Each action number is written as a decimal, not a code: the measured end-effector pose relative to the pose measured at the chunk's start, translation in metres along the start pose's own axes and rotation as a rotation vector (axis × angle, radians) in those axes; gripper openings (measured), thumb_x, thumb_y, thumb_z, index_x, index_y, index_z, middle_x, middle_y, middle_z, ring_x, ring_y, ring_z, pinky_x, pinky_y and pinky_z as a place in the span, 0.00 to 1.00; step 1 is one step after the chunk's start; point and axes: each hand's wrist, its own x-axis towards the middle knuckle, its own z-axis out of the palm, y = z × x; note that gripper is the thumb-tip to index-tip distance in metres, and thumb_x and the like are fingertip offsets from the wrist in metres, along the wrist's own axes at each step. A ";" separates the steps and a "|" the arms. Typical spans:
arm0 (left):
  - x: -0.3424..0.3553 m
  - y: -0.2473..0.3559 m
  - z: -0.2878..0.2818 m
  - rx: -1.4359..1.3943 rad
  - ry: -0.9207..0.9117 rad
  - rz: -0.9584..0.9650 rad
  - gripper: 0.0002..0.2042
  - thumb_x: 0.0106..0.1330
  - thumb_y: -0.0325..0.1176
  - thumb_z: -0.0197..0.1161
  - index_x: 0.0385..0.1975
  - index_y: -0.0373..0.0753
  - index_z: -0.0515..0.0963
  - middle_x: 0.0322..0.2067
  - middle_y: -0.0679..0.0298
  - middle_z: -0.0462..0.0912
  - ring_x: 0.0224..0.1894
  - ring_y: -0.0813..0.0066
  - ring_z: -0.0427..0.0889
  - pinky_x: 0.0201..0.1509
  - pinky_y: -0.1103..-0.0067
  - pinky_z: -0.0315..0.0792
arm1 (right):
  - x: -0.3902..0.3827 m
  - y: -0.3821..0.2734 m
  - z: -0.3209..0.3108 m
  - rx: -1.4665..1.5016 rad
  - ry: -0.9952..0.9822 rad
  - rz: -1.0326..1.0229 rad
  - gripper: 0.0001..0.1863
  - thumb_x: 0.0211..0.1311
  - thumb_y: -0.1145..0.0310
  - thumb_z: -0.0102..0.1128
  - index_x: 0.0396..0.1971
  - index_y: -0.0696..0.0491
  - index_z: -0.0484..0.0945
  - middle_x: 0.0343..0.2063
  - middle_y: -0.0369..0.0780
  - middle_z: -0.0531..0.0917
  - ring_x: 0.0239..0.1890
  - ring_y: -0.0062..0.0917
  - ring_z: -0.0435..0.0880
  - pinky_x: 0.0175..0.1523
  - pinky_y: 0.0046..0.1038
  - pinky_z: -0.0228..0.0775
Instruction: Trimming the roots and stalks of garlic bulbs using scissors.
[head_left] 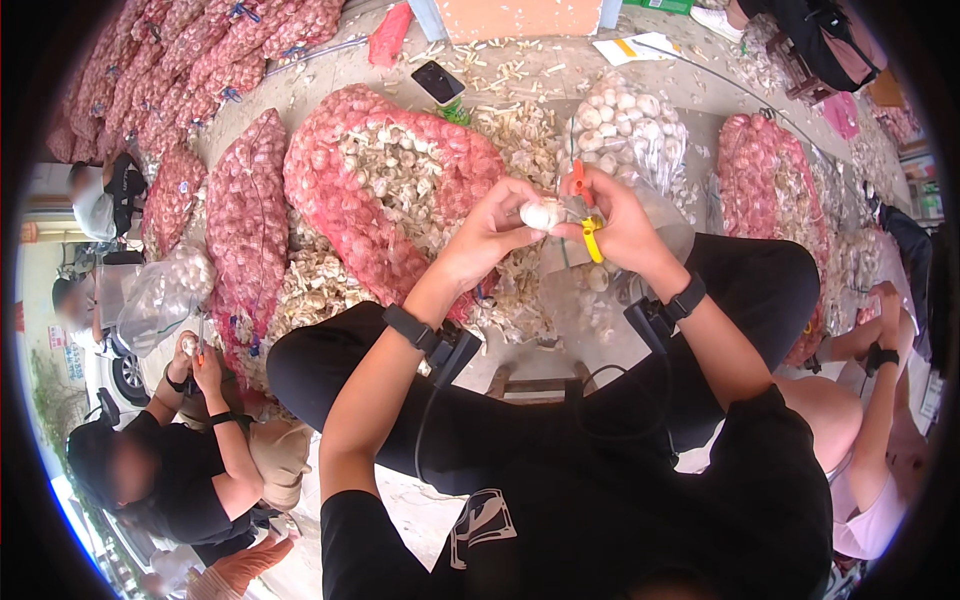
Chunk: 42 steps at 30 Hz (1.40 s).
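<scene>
Garlic-strewn floor (520, 75); left hand (490, 235) holds bulb (541, 214).

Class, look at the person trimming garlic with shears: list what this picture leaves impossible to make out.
- Head view: shear blades, hidden by the right hand.
- Garlic bulb: its underside, covered by the left hand.
- Phone: screen too small to read.
- Co-worker at right: cut off by the rim.

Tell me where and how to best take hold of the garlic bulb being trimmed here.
Probably around its round body, from the person's left, as the left hand does now. That leaves the garlic bulb's right end bare toward the scissors in the right hand.
</scene>
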 end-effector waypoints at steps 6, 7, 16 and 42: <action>-0.001 0.002 0.001 0.001 0.023 -0.033 0.19 0.66 0.16 0.61 0.53 0.42 0.67 0.52 0.64 0.78 0.53 0.76 0.77 0.54 0.77 0.72 | 0.001 0.008 -0.001 0.000 0.025 -0.015 0.24 0.45 0.66 0.81 0.35 0.56 0.73 0.27 0.30 0.66 0.32 0.17 0.63 0.39 0.22 0.60; -0.002 0.002 0.002 -0.007 0.038 -0.055 0.18 0.66 0.17 0.62 0.52 0.42 0.68 0.51 0.65 0.77 0.53 0.76 0.77 0.55 0.77 0.72 | 0.002 0.006 -0.002 -0.034 0.021 -0.040 0.25 0.44 0.65 0.82 0.36 0.56 0.73 0.27 0.31 0.67 0.32 0.18 0.64 0.39 0.22 0.60; 0.000 0.000 0.005 0.007 0.091 -0.027 0.19 0.66 0.19 0.64 0.53 0.41 0.68 0.50 0.63 0.77 0.55 0.74 0.76 0.58 0.75 0.74 | 0.000 -0.013 -0.004 -0.166 0.020 0.009 0.23 0.48 0.68 0.78 0.39 0.59 0.73 0.29 0.35 0.72 0.33 0.19 0.69 0.41 0.24 0.66; -0.002 -0.022 -0.002 -0.189 0.449 -0.210 0.18 0.77 0.36 0.53 0.61 0.38 0.64 0.53 0.55 0.77 0.53 0.59 0.82 0.61 0.65 0.75 | 0.001 0.010 0.007 0.073 0.045 0.375 0.22 0.58 0.72 0.73 0.50 0.59 0.74 0.46 0.37 0.82 0.48 0.17 0.79 0.52 0.21 0.72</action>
